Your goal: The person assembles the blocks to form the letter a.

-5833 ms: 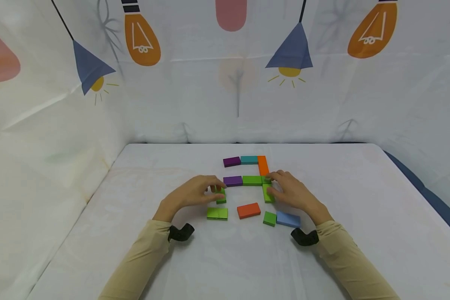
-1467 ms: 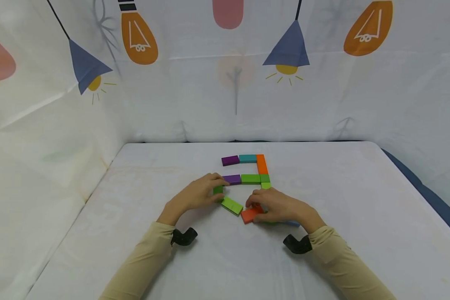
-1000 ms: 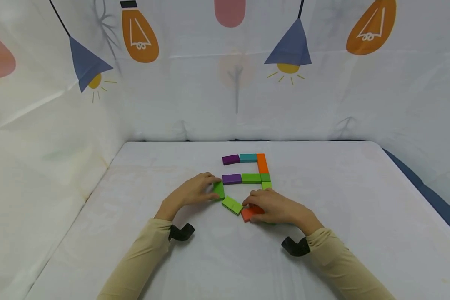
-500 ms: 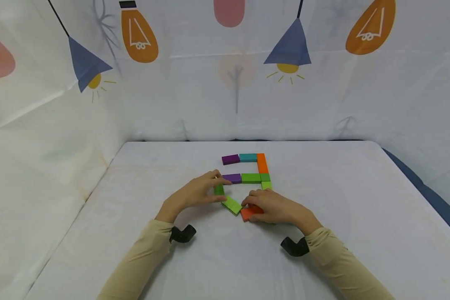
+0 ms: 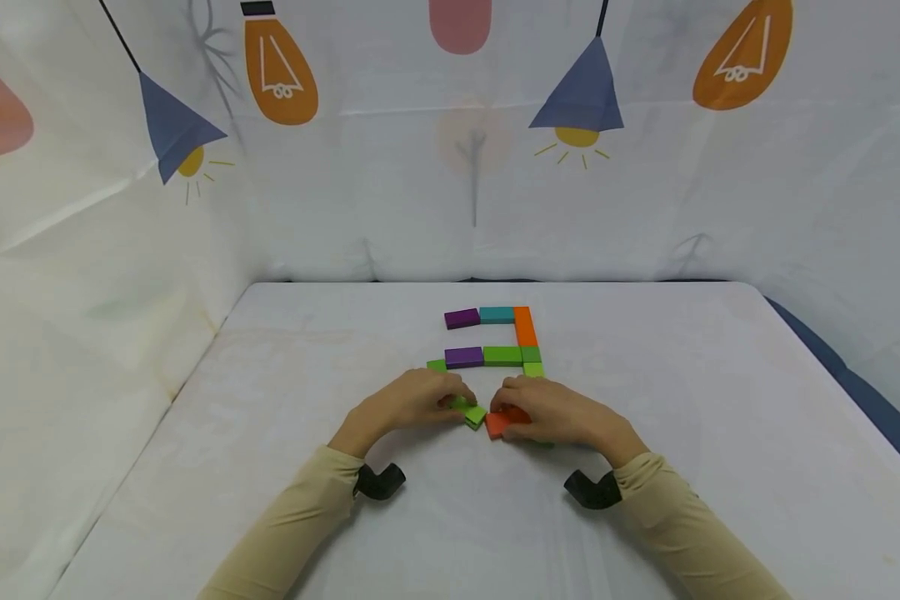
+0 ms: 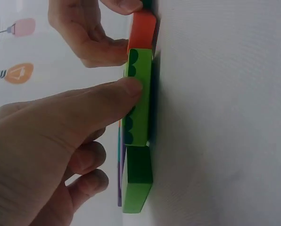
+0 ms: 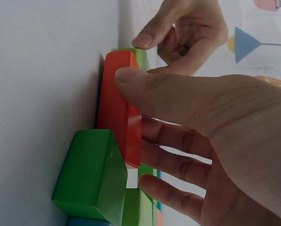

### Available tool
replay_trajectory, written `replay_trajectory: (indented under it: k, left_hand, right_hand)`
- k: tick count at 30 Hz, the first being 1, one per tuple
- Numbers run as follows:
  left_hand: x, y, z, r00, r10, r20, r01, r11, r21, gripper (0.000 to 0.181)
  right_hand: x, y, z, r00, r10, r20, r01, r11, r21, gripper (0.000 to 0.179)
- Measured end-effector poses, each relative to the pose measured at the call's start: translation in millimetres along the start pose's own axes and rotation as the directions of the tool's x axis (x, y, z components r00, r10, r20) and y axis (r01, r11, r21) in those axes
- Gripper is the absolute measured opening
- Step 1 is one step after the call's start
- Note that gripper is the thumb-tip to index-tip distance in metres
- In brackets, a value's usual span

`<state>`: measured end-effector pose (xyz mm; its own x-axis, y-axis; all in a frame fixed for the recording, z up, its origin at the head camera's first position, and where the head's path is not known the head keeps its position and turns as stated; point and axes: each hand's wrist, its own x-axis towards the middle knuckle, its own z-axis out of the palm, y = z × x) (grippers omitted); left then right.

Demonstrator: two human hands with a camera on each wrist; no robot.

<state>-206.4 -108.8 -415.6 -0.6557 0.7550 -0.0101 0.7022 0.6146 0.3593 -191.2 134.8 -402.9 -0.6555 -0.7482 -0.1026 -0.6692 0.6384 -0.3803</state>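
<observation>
My left hand (image 5: 408,406) pinches a light green block (image 5: 475,417); in the left wrist view the thumb lies on its side, marked with dark green scallops. My right hand (image 5: 562,414) pinches an orange-red block (image 5: 497,425), its thumb pressing the near side in the right wrist view. The two blocks meet end to end, or nearly so. A green block (image 6: 138,181) adjoins the other end of the light green one. Beside the orange-red block's right end stands a short green block (image 7: 86,174), with a sliver of blue block (image 7: 87,221) past it.
Behind the hands, a purple block (image 5: 463,357) and a green block (image 5: 502,356) form a row. Farther back lie a dark purple block (image 5: 462,318), a teal block (image 5: 497,315) and an upright-running orange block (image 5: 525,326). A printed cloth backdrop (image 5: 390,200) closes off the table's far side.
My left hand has left the green block and come nearer, onto the light green block. Since the oldest frame, that block has turned diagonal, and my right hand has moved onto the orange-red block.
</observation>
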Motion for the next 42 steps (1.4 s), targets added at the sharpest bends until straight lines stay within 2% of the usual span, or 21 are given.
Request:
replay_trajectory:
  k: [5,9,14,28,34,42]
  left_hand:
    - [0.5,-1.0,3.4,1.000,0.001,-0.001,-0.001,1.000,0.023,0.036]
    - [0.9,-1.5,4.5,0.999,0.023,-0.030,-0.022,0.998,0.056,0.030]
    - [-0.1,-0.1,1.1,0.998,0.027,-0.057,-0.022,0.996,0.083,0.032]
    - [-1.0,-1.9,-3.6,0.999,-0.034,0.016,0.033,0.996,0.080,0.033]
    - [-2.2,-2.4,-5.6,0.999,-0.037,0.029,0.035,0.997,0.066,0.033]
    - [-3.2,-3.3,-6.8,0.998,-0.028,0.047,0.025,0.998,0.053,0.032]
  right_hand:
    - [-0.7,1,-1,1.000,0.004,-0.003,-0.004,1.000,0.000,0.029]
    - [-1.3,3,-3,1.000,-0.004,-0.020,0.004,1.000,-0.012,0.028]
    - [-1.7,6,-5,0.998,-0.029,-0.049,0.028,0.999,-0.031,0.027]
    - [-0.5,5,-6,0.998,-0.030,-0.054,0.028,0.999,-0.037,0.029]
    - [1.2,3,-4,0.999,-0.006,-0.053,0.003,0.999,-0.051,0.029]
    - [1.6,1,-3,0.996,-0.012,-0.088,0.007,0.998,-0.055,0.026]
